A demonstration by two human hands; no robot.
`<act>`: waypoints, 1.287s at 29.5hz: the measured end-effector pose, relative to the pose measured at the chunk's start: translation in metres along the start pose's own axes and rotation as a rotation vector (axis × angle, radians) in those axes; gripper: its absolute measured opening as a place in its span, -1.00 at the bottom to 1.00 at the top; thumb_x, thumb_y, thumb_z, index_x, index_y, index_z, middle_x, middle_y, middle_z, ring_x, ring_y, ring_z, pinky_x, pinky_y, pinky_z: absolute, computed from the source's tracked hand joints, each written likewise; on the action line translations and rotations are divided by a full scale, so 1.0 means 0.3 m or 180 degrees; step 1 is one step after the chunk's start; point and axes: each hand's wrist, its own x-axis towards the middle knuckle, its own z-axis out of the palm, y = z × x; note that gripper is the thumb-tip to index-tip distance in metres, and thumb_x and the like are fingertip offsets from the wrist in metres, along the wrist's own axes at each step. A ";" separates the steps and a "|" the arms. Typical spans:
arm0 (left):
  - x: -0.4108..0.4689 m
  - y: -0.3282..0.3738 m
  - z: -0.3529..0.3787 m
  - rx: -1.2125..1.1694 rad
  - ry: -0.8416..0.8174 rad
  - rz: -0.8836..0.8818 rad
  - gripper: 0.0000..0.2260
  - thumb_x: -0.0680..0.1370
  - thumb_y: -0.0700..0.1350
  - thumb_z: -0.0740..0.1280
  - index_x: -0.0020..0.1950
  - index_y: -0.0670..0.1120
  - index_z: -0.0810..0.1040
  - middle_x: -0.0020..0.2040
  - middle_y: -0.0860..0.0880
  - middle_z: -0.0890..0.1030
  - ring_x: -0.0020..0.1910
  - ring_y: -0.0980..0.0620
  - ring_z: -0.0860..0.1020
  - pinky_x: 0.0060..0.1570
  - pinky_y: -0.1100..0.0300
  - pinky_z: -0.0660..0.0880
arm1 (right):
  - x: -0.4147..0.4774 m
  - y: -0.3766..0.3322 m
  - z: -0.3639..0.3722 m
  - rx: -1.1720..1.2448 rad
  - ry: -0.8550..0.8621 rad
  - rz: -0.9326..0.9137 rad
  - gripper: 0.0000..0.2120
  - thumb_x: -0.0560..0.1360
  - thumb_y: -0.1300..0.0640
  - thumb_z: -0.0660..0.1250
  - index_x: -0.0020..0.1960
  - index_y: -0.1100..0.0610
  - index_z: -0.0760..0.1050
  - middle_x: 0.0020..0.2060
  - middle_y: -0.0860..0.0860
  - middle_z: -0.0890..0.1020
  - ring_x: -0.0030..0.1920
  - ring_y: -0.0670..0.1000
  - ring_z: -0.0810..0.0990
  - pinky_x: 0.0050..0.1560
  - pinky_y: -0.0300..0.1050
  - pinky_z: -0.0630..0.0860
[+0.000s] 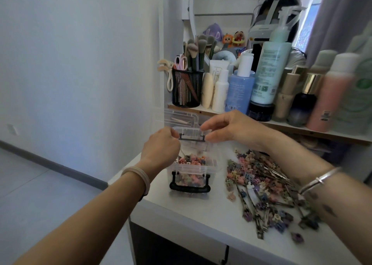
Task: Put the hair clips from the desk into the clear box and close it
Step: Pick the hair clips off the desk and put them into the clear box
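Both the left hand and the right hand pinch the raised lid of the clear box at the desk's left edge, some hair clips inside, though a large pile to its right looks mostly unpacked.

Left hand curled, right hand in thumb-finger pinch; both grips apparently on lid.

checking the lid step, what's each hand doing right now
Left hand: grips the left end of the clear lid.
Right hand: pinches the lid's right end.
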 end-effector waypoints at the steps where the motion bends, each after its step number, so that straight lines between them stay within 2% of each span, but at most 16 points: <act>1: 0.000 0.002 0.001 -0.0005 0.0003 0.0006 -0.69 0.56 -0.25 0.07 0.24 -0.09 0.45 0.20 -0.10 0.52 0.10 -0.11 0.51 0.15 0.02 0.45 | 0.006 0.012 -0.006 0.0073 0.0189 0.0055 -0.82 0.41 0.23 0.42 -0.09 -0.03 0.58 -0.09 -0.09 0.63 -0.04 -0.09 0.59 0.06 -0.23 0.52; 3: 0.000 0.003 0.002 -0.0002 -0.0003 0.0003 -0.69 0.56 -0.25 0.07 0.25 -0.10 0.45 0.20 -0.09 0.52 0.10 -0.11 0.51 0.14 0.02 0.45 | 0.020 0.057 -0.024 -0.0116 0.0703 0.0296 -0.82 0.46 0.23 0.36 0.02 0.03 0.58 0.04 -0.02 0.61 0.06 -0.01 0.58 0.19 -0.10 0.49; 5: -0.003 0.002 0.002 0.0013 -0.0011 0.0002 -0.69 0.56 -0.25 0.07 0.25 -0.10 0.45 0.19 -0.10 0.52 0.11 -0.12 0.51 0.15 0.01 0.45 | 0.034 0.120 -0.027 -0.1090 0.0824 0.0646 -0.74 0.51 0.21 0.29 0.20 0.11 0.52 0.17 0.05 0.57 0.17 0.04 0.53 0.22 -0.13 0.42; 8: -0.003 0.006 0.005 0.0023 -0.0025 0.0011 -0.68 0.56 -0.24 0.07 0.25 -0.09 0.46 0.18 -0.10 0.52 0.13 -0.13 0.51 0.19 -0.01 0.46 | 0.036 0.211 -0.003 -0.2131 0.0155 0.1242 -0.60 0.58 0.07 0.17 0.36 0.21 0.34 0.32 0.15 0.45 0.29 0.11 0.44 0.22 -0.12 0.36; 11: 0.003 0.007 0.005 0.0039 -0.0015 0.0039 -0.69 0.56 -0.24 0.07 0.24 -0.09 0.46 0.14 -0.08 0.52 0.10 -0.11 0.51 0.16 0.01 0.46 | 0.041 0.252 0.022 -0.2489 -0.0282 0.1425 -0.58 0.60 -0.07 0.07 0.20 0.24 0.44 0.21 0.17 0.51 0.19 0.13 0.47 0.06 -0.13 0.37; 14: 0.009 -0.001 0.002 0.0054 -0.0012 0.0043 -0.69 0.55 -0.24 0.07 0.23 -0.09 0.46 0.07 -0.08 0.53 0.09 -0.11 0.52 0.15 0.01 0.46 | 0.049 0.249 0.029 -0.2290 -0.0175 0.1208 -0.60 0.58 -0.06 0.11 -0.19 0.21 0.51 -0.17 0.10 0.56 -0.08 0.08 0.50 -0.10 -0.13 0.37; 15: 0.010 -0.003 0.002 0.0050 -0.0013 0.0036 -0.69 0.55 -0.24 0.07 0.23 -0.09 0.46 0.06 -0.08 0.54 0.09 -0.12 0.52 0.15 0.01 0.46 | 0.049 0.245 0.029 -0.2221 -0.0190 0.1126 -0.60 0.57 -0.05 0.16 -0.22 0.22 0.53 -0.23 0.08 0.56 -0.11 0.07 0.51 -0.10 -0.10 0.41; 17: 0.011 -0.001 0.005 0.0041 -0.0027 0.0029 -0.70 0.56 -0.23 0.07 0.23 -0.08 0.46 0.03 -0.06 0.52 0.09 -0.12 0.52 0.16 0.00 0.47 | 0.041 0.237 0.024 -0.2258 -0.0257 0.0969 -0.69 0.51 -0.01 0.27 -0.07 0.21 0.63 -0.12 0.07 0.65 -0.05 0.06 0.58 0.04 -0.06 0.50; 20: 0.009 0.001 0.008 0.0032 -0.0041 0.0038 -0.70 0.56 -0.23 0.08 0.23 -0.08 0.46 0.06 -0.06 0.51 0.09 -0.12 0.52 0.17 -0.02 0.47 | 0.031 0.233 0.027 -0.2429 -0.0213 0.0795 -0.80 0.45 0.15 0.37 0.05 0.15 0.64 0.03 0.05 0.67 0.06 0.02 0.59 0.15 -0.13 0.51; 24: 0.007 -0.001 0.008 0.0023 -0.0029 0.0038 -0.69 0.56 -0.23 0.07 0.23 -0.08 0.46 0.12 -0.09 0.54 0.10 -0.12 0.52 0.17 -0.02 0.47 | 0.029 0.225 0.036 -0.2330 0.0168 0.0551 -0.79 0.46 0.25 0.34 0.08 0.17 0.62 0.06 0.05 0.66 0.05 -0.01 0.58 0.12 -0.20 0.47; 28: 0.009 -0.001 0.008 0.0044 -0.0004 0.0050 -0.70 0.56 -0.23 0.07 0.23 -0.08 0.46 0.15 -0.09 0.54 0.10 -0.12 0.52 0.17 -0.02 0.46 | 0.017 0.100 0.011 -0.1135 0.1119 -0.0086 -0.83 0.46 0.18 0.37 0.04 0.15 0.63 -0.16 -0.07 0.60 -0.17 -0.15 0.52 -0.15 -0.37 0.38; 30: 0.009 -0.002 0.009 0.0051 0.0003 0.0045 -0.70 0.56 -0.23 0.07 0.23 -0.08 0.46 0.17 -0.09 0.53 0.10 -0.13 0.52 0.17 -0.02 0.46 | 0.005 0.035 0.004 -0.0527 0.0943 -0.0235 -0.85 0.44 0.19 0.40 0.01 0.13 0.63 -0.20 -0.09 0.61 -0.18 -0.18 0.55 -0.10 -0.37 0.41; 33: 0.005 0.001 0.011 0.0054 0.0007 0.0034 -0.70 0.56 -0.23 0.07 0.23 -0.08 0.46 0.19 -0.09 0.53 0.10 -0.12 0.51 0.17 -0.02 0.46 | -0.013 -0.002 0.022 -0.0737 0.0323 -0.0196 -0.81 0.44 0.14 0.40 0.04 0.09 0.62 -0.16 -0.11 0.61 -0.11 -0.17 0.55 -0.03 -0.33 0.41; 36: 0.002 0.002 0.012 0.0029 0.0007 0.0027 -0.69 0.56 -0.24 0.07 0.24 -0.08 0.46 0.21 -0.09 0.52 0.12 -0.13 0.51 0.18 -0.01 0.45 | -0.015 0.024 0.014 -0.0896 0.0555 -0.0120 -0.83 0.48 0.13 0.35 0.06 0.07 0.62 -0.14 -0.15 0.58 -0.16 -0.25 0.49 -0.14 -0.39 0.36; 38: 0.000 0.002 0.012 0.0022 0.0013 0.0025 -0.69 0.56 -0.24 0.07 0.24 -0.08 0.46 0.21 -0.10 0.53 0.12 -0.13 0.51 0.17 0.01 0.45 | -0.016 0.070 0.002 -0.1177 0.0723 0.0199 -0.79 0.51 0.16 0.31 0.12 0.11 0.58 0.01 -0.06 0.61 -0.04 -0.15 0.53 -0.03 -0.32 0.37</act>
